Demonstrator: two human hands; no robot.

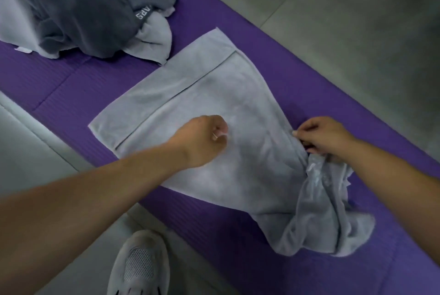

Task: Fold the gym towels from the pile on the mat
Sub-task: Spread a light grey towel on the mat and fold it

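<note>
Grey mesh of a shoe [140, 263] sits nearest, on the pale floor beside the purple mat [238, 235]. Just beyond it on the mat lies the light grey towel [214, 94]. Its long axis runs from a crumpled, heaped end at the near right to a flat end at the far left, pointing toward the pile [83, 8].

The crumpled end lies directly below the right hand [321, 137], on the near side of its fingers, so that hand is much the closer one to it. Its fingers pinch the towel's right edge just where flat cloth turns into bunching. The left hand [204, 137] rests on the middle of the flat part with its fingers curled down onto the cloth. The blur hides whether they nip a fold.

Farther on, the flat part looks soft and matte, with an upper layer set back so that a strip of the lower layer shows along the far-left side. The heap probably needs drawing out toward the near right before any fold can be squared.

Farthest, the pile of dark grey and pale towels lies tangled on the mat, apart from the spread one
</note>
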